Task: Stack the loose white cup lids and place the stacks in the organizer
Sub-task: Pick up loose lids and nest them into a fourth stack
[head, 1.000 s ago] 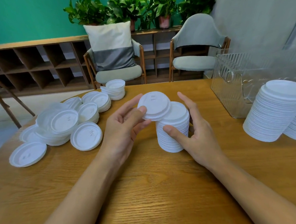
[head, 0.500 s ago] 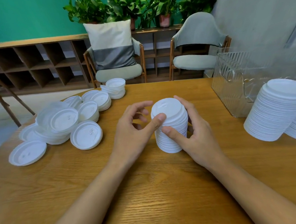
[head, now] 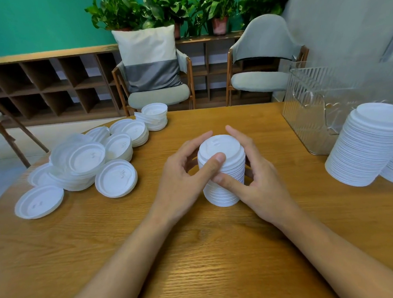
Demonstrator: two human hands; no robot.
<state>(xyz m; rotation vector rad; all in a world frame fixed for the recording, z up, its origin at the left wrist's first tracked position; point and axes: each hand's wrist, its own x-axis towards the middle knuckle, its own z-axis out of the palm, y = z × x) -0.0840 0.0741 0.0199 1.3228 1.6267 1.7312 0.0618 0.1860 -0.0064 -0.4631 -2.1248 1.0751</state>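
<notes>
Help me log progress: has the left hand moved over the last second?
Yes. The left hand closed in rightward on the lid stack, which stayed put on the table; its thumb now presses the top lid.

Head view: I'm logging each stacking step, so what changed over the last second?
The left hand brought its few lids right and down onto the middle stack; its thumb now rests on the top. The right hand kept holding the stack's side. Loose lids, tall stacks and organizer stayed put.
</notes>
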